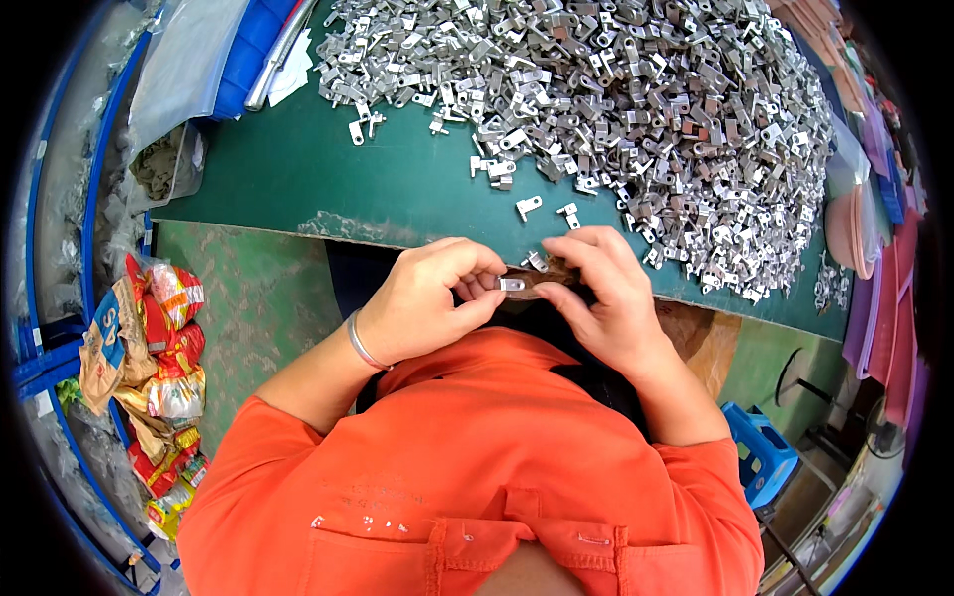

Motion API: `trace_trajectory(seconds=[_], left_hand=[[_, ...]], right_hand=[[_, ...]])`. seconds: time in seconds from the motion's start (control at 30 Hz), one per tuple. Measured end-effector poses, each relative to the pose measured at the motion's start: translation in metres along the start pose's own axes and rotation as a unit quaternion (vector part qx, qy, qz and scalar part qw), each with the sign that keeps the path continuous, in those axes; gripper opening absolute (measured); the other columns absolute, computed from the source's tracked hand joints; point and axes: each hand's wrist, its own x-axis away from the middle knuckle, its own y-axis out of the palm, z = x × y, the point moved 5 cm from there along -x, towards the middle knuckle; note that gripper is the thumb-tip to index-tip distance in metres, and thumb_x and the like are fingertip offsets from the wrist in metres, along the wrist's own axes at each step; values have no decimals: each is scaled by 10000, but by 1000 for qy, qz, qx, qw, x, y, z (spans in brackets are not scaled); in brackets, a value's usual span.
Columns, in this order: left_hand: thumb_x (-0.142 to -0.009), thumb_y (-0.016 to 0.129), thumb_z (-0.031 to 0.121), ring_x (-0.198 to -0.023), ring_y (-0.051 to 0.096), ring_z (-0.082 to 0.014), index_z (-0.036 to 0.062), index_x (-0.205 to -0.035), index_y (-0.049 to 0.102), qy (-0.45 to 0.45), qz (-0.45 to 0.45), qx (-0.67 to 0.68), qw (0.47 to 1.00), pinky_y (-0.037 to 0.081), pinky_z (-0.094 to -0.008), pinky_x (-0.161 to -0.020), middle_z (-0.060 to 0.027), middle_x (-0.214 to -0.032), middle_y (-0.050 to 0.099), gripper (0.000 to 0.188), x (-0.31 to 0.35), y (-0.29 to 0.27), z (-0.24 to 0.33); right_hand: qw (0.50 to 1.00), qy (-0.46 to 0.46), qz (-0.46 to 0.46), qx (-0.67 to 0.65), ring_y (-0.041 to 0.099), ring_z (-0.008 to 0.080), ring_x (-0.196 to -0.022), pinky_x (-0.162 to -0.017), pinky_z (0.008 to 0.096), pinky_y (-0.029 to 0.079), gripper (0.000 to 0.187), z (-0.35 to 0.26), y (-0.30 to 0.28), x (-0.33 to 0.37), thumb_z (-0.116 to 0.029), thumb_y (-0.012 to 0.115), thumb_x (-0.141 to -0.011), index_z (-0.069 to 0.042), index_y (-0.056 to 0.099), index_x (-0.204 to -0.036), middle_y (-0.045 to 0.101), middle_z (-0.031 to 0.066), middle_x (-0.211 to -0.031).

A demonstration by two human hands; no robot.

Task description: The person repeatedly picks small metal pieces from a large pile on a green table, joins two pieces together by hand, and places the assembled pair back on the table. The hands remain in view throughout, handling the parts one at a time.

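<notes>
Both hands' fingers (pixel 487 288) pinch one small metal bracket (pixel 512 285) between them.

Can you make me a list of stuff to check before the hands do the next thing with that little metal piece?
1. Left hand pinches the small metal bracket: ok.
2. Right hand close beside the bracket: ok.
3. Whether the right hand grips anything: cannot tell.
4. Pile of metal brackets within reach on the green table: ok.
5. Loose brackets near the table edge, apart from the pile: ok.
</notes>
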Motion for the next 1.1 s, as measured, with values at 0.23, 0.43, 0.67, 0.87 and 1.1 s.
trace_trajectory(seconds=[0.23,0.43,0.67,0.87,1.1], left_hand=[[-797,683,-57,-714,629,-131,1,-1005,649,82,91,-111,986,521,-240,-609,-82,-883,620,219,-3,2,10],[-768,676,-59,-827,609,-270,7,-989,660,181,134,-207,952,506,-330,-715,-107,-920,611,232,-38,7,12],[-888,641,34,-736,660,-139,-24,-967,650,-40,78,150,985,551,-266,-655,-99,-886,682,99,-34,5,-7],[-941,596,84,-742,680,-152,-18,-986,614,-157,26,461,873,573,-273,-668,-121,-911,692,113,-24,12,-22],[-933,592,41,-741,673,-136,-22,-967,616,-195,-35,367,909,565,-261,-659,-109,-909,690,75,2,9,-23]], right_hand=[[997,-59,-12,53,560,281,-761,-674,358,472,326,0,11,-5,-15,721,-753,-7,610,-1060,588,99,-873],[925,222,-46,-306,591,86,-717,-595,230,498,192,13,13,18,-78,547,-970,10,529,-1140,659,101,-909],[904,257,36,-340,606,92,-741,-570,215,482,178,25,-5,9,-105,499,-992,9,513,-1128,643,92,-914],[990,-12,80,119,588,370,-804,-723,406,493,197,14,-4,-25,45,636,-794,-14,573,-971,574,154,-884],[996,75,46,-19,581,157,-679,-573,260,469,200,14,-6,-20,56,641,-790,-5,609,-978,576,89,-887]])
